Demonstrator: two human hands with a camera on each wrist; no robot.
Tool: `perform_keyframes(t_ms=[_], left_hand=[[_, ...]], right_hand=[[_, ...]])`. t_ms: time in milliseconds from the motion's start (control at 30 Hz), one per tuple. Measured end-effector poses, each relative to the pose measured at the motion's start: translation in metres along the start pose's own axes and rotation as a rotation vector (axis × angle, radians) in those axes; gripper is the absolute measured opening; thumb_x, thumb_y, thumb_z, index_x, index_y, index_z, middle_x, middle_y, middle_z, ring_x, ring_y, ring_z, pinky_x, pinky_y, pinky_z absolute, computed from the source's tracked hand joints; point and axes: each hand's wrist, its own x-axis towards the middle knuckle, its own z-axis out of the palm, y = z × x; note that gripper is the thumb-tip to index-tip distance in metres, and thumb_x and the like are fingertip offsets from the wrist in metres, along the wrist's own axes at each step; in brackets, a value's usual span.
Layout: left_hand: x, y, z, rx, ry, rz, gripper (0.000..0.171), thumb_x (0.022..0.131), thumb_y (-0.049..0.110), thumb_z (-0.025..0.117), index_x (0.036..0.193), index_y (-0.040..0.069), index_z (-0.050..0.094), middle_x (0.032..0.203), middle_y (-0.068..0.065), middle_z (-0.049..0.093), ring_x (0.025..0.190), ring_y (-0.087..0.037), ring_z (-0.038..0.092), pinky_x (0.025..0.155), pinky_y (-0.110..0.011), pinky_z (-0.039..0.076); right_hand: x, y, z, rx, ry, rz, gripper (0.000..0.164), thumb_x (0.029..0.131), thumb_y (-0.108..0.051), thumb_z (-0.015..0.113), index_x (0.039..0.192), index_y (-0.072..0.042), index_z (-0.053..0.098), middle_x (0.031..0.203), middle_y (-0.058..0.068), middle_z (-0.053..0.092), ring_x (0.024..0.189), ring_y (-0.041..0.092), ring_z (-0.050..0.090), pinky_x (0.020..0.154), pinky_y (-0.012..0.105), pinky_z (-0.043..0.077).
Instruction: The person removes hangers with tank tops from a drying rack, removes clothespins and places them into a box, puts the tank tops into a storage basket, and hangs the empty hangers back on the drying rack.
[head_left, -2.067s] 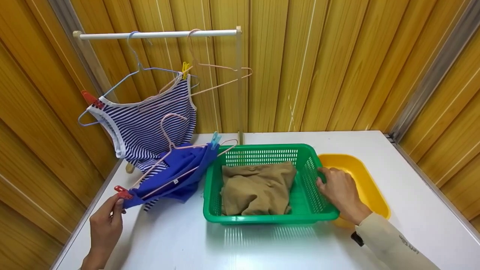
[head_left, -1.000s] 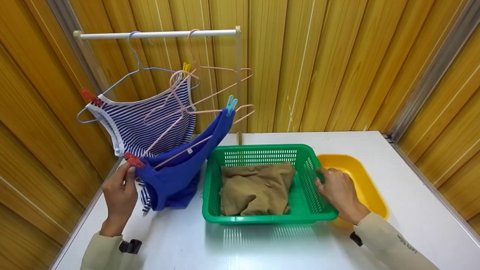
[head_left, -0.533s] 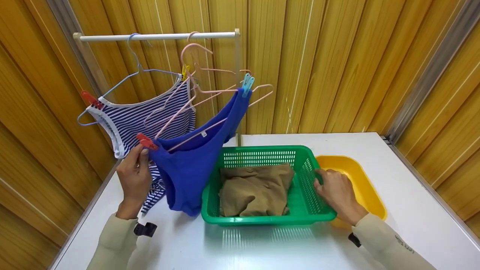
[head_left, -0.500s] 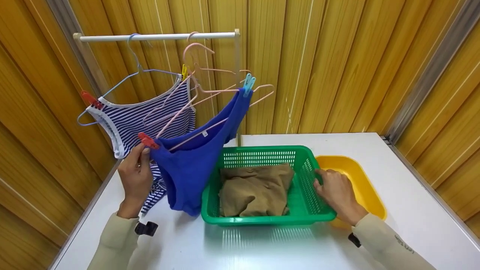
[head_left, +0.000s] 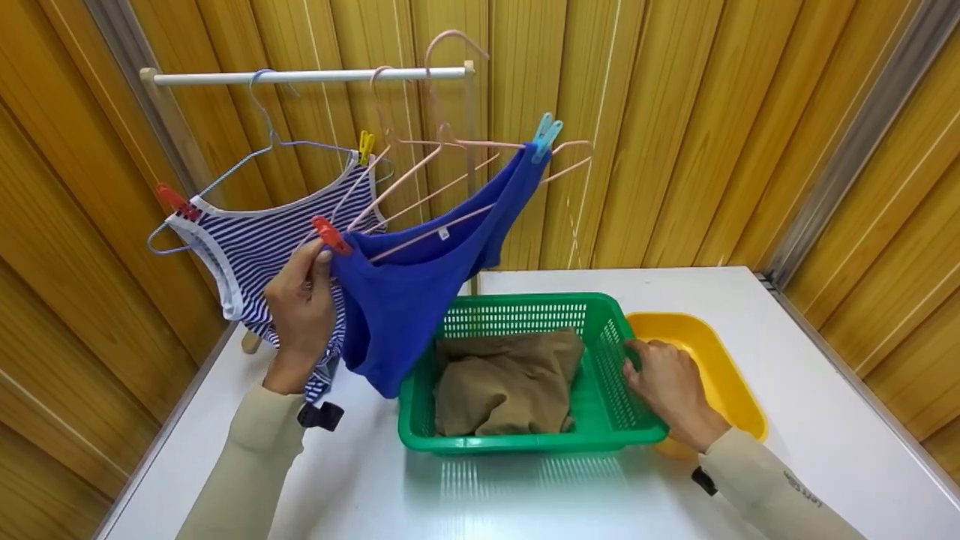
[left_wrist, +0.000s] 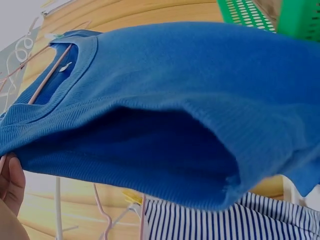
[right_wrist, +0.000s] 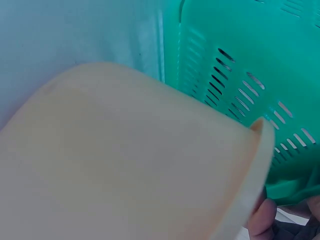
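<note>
My left hand (head_left: 304, 307) pinches the left end of a pink hanger (head_left: 409, 176) through the strap of a blue tank top (head_left: 409, 292). A red clothespin (head_left: 331, 235) and a light-blue clothespin (head_left: 547, 136) fix the top to this hanger. Its hook stands above the level of the rail, and the top's lower part overlaps the basket's left corner in the head view. In the left wrist view, the tank top (left_wrist: 190, 65) spreads across with its armhole gaping. My right hand (head_left: 670, 386) grips the right rim of a green basket (head_left: 525, 443).
A white rail (head_left: 322, 76) carries a blue hanger with a striped tank top (head_left: 277, 232), clipped by red and yellow clothespins, and a bare pink hanger (head_left: 380, 112). Folded brown cloth (head_left: 510, 382) lies in the basket. A yellow basin (head_left: 731, 375) sits under my right forearm.
My left hand has lifted the pink hanger and blue tank top up and to the right, from beside the basket to the rail's right end. My right hand has stayed on the basket rim.
</note>
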Motion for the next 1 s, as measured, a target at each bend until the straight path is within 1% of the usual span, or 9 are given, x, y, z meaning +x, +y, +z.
perform_keyframes(t_ms=[133,167,267,333,433,600,667,800,1000], left_hand=[[0.010,0.006,0.009,-0.030,0.013,0.011,0.018,0.095,-0.001,0.059,0.108,-0.001,0.070,0.094,-0.015,0.072,0.076,-0.018,0.061,0.084,-0.010,0.049],[0.012,0.008,0.011,-0.042,0.018,0.014,0.018,0.095,-0.001,0.058,0.108,-0.001,0.070,0.095,-0.015,0.072,0.076,-0.018,0.061,0.083,-0.011,0.049],[0.018,0.013,0.018,-0.068,0.031,0.022,0.017,0.096,0.000,0.058,0.108,0.000,0.070,0.084,-0.014,0.068,0.072,-0.015,0.056,0.074,-0.011,0.046],[0.020,0.016,0.021,-0.082,0.034,0.026,0.017,0.096,0.001,0.058,0.108,0.000,0.070,0.076,-0.014,0.061,0.067,-0.012,0.049,0.067,-0.013,0.041],[0.020,0.020,0.026,-0.098,0.020,0.032,0.017,0.097,0.003,0.057,0.109,0.000,0.070,0.072,-0.013,0.056,0.066,-0.011,0.046,0.065,-0.015,0.038],[0.013,0.024,0.031,-0.117,-0.050,0.029,0.019,0.098,0.005,0.056,0.112,0.002,0.069,0.082,-0.012,0.066,0.069,-0.013,0.053,0.069,-0.013,0.046],[0.009,0.023,0.032,-0.131,-0.081,0.030,0.020,0.098,0.004,0.056,0.113,0.002,0.068,0.084,-0.012,0.067,0.069,-0.015,0.055,0.071,-0.012,0.047],[0.000,0.019,0.035,-0.161,-0.135,0.031,0.019,0.097,0.002,0.056,0.111,0.002,0.068,0.079,-0.011,0.065,0.066,-0.018,0.055,0.068,-0.012,0.046],[-0.018,0.014,0.037,-0.188,-0.231,0.008,0.017,0.097,0.000,0.056,0.107,0.002,0.069,0.072,-0.009,0.061,0.064,-0.012,0.054,0.063,-0.012,0.046]], right_hand=[[0.000,0.000,-0.001,0.002,0.002,-0.001,0.032,0.089,-0.014,0.069,0.113,0.006,0.069,0.087,0.022,0.070,0.061,0.024,0.063,0.064,0.045,0.059],[0.000,0.000,-0.001,0.003,0.002,-0.002,0.032,0.089,-0.014,0.069,0.113,0.006,0.069,0.087,0.022,0.070,0.061,0.025,0.063,0.065,0.045,0.059],[0.000,0.000,-0.001,0.009,-0.007,0.003,0.032,0.089,-0.014,0.069,0.114,0.006,0.068,0.090,0.023,0.071,0.063,0.026,0.064,0.067,0.047,0.059],[0.000,0.000,-0.002,0.018,-0.016,0.012,0.033,0.090,-0.015,0.069,0.116,0.006,0.068,0.092,0.023,0.071,0.065,0.026,0.065,0.069,0.048,0.059],[0.000,0.000,-0.002,0.024,-0.019,0.023,0.033,0.090,-0.014,0.069,0.116,0.006,0.067,0.093,0.024,0.071,0.064,0.025,0.064,0.069,0.048,0.059],[0.000,-0.001,0.000,0.007,0.009,0.007,0.031,0.088,-0.013,0.069,0.112,0.006,0.069,0.089,0.024,0.071,0.058,0.025,0.061,0.061,0.045,0.058],[0.000,-0.001,0.000,0.005,0.012,0.005,0.031,0.088,-0.013,0.070,0.112,0.006,0.069,0.089,0.024,0.071,0.058,0.025,0.061,0.061,0.044,0.058],[0.000,-0.001,0.000,0.007,0.002,0.012,0.032,0.089,-0.014,0.070,0.113,0.007,0.068,0.090,0.024,0.071,0.058,0.024,0.061,0.063,0.044,0.059],[0.000,0.000,0.000,0.018,-0.009,0.015,0.032,0.089,-0.013,0.069,0.114,0.007,0.068,0.091,0.024,0.071,0.060,0.024,0.061,0.065,0.045,0.059]])
